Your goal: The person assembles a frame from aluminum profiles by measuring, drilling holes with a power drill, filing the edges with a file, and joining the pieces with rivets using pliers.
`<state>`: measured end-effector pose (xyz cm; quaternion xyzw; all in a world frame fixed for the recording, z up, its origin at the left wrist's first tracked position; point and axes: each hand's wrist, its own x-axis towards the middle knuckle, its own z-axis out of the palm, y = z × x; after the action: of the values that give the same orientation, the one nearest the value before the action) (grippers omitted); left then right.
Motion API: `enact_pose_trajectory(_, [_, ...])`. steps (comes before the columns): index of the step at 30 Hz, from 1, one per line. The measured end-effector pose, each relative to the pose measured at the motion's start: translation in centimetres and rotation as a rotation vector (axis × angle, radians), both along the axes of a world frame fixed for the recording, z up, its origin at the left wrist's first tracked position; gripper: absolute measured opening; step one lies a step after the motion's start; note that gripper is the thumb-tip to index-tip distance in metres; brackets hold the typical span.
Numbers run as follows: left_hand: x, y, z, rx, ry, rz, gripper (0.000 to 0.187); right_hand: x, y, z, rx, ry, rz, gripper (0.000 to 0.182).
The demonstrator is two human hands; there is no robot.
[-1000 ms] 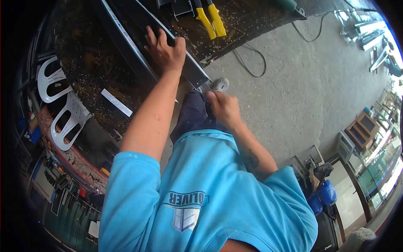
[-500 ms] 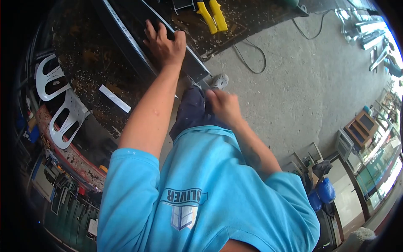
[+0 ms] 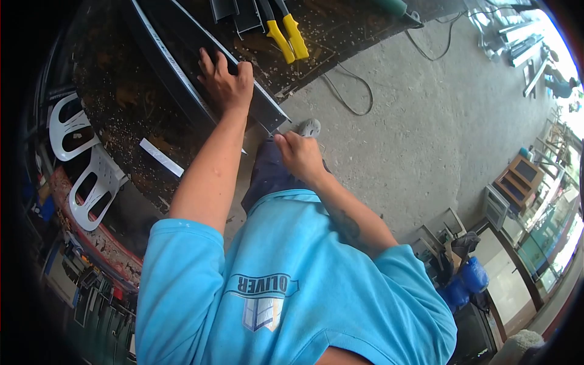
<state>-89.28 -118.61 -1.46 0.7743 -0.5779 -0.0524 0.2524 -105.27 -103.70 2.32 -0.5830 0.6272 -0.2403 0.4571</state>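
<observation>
My left hand (image 3: 225,82) lies with spread fingers across a long dark metal profile (image 3: 264,109) with a pale edge, its thumb near the right edge. A second dark profile (image 3: 164,61) with printed lettering runs alongside on the left. By the near end of the first profile, my right hand (image 3: 299,155) is closed in a fist. A flat grey metal tool shows between this fist and the profile in the earlier view; now it is mostly hidden, and its kind cannot be made out. Both profiles rest on a dark, chip-strewn table (image 3: 115,103).
Yellow-handled pliers (image 3: 287,41) and short dark metal pieces (image 3: 246,18) lie at the table's far side. A pale strip (image 3: 161,157) is on the left. White plastic chairs (image 3: 91,188) stand beyond it. A cable loop (image 3: 359,100) lies on the concrete floor (image 3: 413,146).
My right hand has moved closer to the profile's end, covering more of the grey tool. My left hand stays on the profile. The whole view has shifted slightly.
</observation>
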Motion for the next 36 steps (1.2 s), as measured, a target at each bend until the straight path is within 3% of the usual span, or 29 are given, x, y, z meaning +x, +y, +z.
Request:
enact_pose_trajectory(5, [0.2, 0.0, 0.0, -0.002, 0.011, 0.0, 0.061, -3.1, 3.2, 1.0, 0.135, 0.003, 0.039, 0.034])
enact_pose_trajectory(13, [0.3, -0.2, 0.0, 0.0, -0.011, -0.008, 0.061, -0.7, 2.4, 0.2, -0.034, 0.01, -0.039, 0.033])
enact_pose_trajectory(16, [0.3, 0.0, -0.1, 0.007, -0.001, 0.011, 0.061, -2.3, 4.5, 1.5, 0.166, -0.04, -0.045, 0.036])
enact_pose_trajectory(21, [0.3, -0.1, -0.1, 0.044, -0.031, 0.003, 0.062, -1.1, -0.2, 0.3, 0.047, -0.044, -0.012, 0.037])
enact_pose_trajectory(23, [0.2, -0.2, -0.3, 0.027, -0.016, -0.005, 0.062, -2.8, -0.1, 0.8, 0.11, -0.04, -0.038, 0.037])
enact_pose_trajectory(24, [0.2, -0.1, -0.4, 0.017, 0.003, 0.001, 0.062, -4.4, -0.2, 2.5, 0.291, -0.014, -0.021, 0.036])
enact_pose_trajectory(29, [0.0, -0.2, -0.3, -0.035, 0.007, -0.021, 0.06, -2.7, -1.4, 1.4, 0.231, 0.026, 0.002, 0.035])
enact_pose_trajectory(31, [0.1, -0.2, -0.3, -0.016, -0.002, -0.001, 0.059, -1.3, -1.3, -0.2, -0.025, 0.012, -0.009, 0.035])
enact_pose_trajectory(33, [0.2, -0.3, -0.4, -0.03, 0.0, -0.001, 0.059, -3.5, 0.7, 0.8, -0.005, -0.005, -0.012, 0.035])
enact_pose_trajectory(35, [0.4, -0.1, -0.6, -0.027, -0.002, -0.008, 0.062, -5.8, 2.0, 2.3, 0.279, -0.054, -0.066, 0.035])
enact_pose_trajectory(36, [0.5, 0.0, -0.6, -0.016, -0.036, -0.026, 0.063, -5.6, 1.7, 2.1, 0.217, 0.006, -0.013, 0.035])
